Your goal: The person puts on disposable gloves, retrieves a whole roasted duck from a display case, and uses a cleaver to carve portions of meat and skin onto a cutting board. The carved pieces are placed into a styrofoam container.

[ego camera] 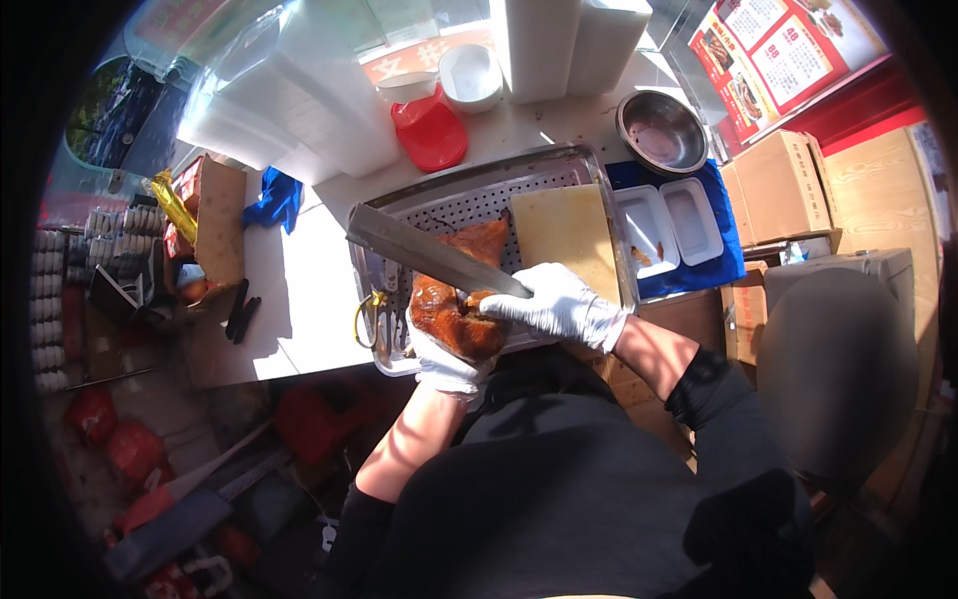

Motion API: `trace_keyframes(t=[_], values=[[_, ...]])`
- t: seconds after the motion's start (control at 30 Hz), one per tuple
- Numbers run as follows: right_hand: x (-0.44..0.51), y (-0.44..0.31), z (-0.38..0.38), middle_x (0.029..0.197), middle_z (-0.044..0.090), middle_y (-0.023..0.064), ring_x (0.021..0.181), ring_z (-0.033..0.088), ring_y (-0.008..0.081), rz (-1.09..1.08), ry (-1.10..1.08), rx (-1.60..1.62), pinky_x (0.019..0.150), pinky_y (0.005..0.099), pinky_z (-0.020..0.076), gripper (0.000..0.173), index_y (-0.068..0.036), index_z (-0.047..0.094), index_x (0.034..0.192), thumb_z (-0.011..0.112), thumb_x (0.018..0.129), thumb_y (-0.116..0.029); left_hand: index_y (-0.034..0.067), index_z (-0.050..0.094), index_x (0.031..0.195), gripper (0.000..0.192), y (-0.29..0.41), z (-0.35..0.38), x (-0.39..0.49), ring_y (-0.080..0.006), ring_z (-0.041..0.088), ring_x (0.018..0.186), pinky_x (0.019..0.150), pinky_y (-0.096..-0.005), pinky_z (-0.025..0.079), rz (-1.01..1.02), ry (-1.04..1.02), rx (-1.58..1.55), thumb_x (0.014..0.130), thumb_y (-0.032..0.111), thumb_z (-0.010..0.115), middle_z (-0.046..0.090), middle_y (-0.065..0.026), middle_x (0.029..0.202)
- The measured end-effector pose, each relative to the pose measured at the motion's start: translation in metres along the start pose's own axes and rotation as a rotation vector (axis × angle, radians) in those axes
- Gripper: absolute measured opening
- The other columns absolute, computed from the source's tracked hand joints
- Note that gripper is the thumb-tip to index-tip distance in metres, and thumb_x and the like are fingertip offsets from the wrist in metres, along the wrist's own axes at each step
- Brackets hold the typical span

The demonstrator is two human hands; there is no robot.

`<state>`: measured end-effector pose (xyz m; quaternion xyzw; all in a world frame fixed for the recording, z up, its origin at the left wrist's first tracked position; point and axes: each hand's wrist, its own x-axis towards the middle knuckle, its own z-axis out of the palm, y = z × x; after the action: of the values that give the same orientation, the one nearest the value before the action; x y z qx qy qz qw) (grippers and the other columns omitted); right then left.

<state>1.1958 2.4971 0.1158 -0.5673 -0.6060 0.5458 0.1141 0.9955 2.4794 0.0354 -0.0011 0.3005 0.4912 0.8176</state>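
Observation:
A glossy brown roast bird, apparently a duck (438, 311), is above the near part of a perforated stainless steel tray (479, 196). My left hand (445, 367), in a white glove, cups its near end from below. In my gloved right hand (565, 303) is a wide-bladed knife (419, 251), its blade slanting across the bird toward the far left. The grip is hidden by my fingers. My right thumb and the knife's near end are close to a torn opening in the bird's skin. A pale yellow cutting board (565, 232) lies in the tray, beyond my right hand.
Two white trays, one with brown scraps (645, 232) and another (692, 221), rest on a blue cloth (718, 273) at right. Behind them sits a steel bowl (662, 135). A red scoop-like container (430, 135) and tall white stacks (299, 97) line the back. Cardboard boxes (778, 187) stand right.

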Motion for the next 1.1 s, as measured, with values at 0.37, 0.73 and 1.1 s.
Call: trace_keyframes(t=[0.37, 0.73, 1.1], values=[[-0.051, 0.063, -0.035, 0.065, 0.059, 0.0029, 0.052, 0.059, 0.0109, -0.047, 0.199, 0.542, 0.046, 0.0258, 0.047, 0.063, -0.002, 0.062, 0.083, 0.072, 0.086, -0.064, 0.014, 0.039, 0.147, 0.058, -0.006, 0.018, -0.01, -0.0345, 0.053, 0.128, 0.107, -0.0548, 0.048, 0.021, -0.021, 0.216, 0.103, 0.051, 0.042, 0.05, -0.0123, 0.143], [-0.043, 0.186, -0.087, 0.093, 0.074, 0.0132, 0.086, 0.071, 0.0315, 0.518, 0.622, -0.326, 0.082, 0.0391, 0.0533, 0.044, -0.011, 0.072, 0.104, 0.063, 0.093, -0.053, 0.023, 0.045, 0.143, 0.056, 0.001, 0.025, -0.014, -0.036, 0.057, 0.122, 0.102, -0.0649, 0.047, -0.19, 0.152, -0.159, 0.101, 0.059, 0.043, 0.053, -0.0087, 0.14], [-0.01, 0.016, -0.014, 0.083, 0.066, 0.0128, 0.074, 0.066, 0.0347, -0.465, 0.395, -0.383, 0.062, 0.0445, 0.0512, 0.024, -0.01, 0.066, 0.101, 0.05, 0.105, -0.027, 0.015, 0.043, 0.144, 0.049, -0.003, 0.015, -0.01, -0.031, 0.055, 0.127, 0.106, -0.051, 0.049, -0.096, 0.07, -0.075, 0.105, 0.045, 0.038, 0.054, -0.0095, 0.141]])
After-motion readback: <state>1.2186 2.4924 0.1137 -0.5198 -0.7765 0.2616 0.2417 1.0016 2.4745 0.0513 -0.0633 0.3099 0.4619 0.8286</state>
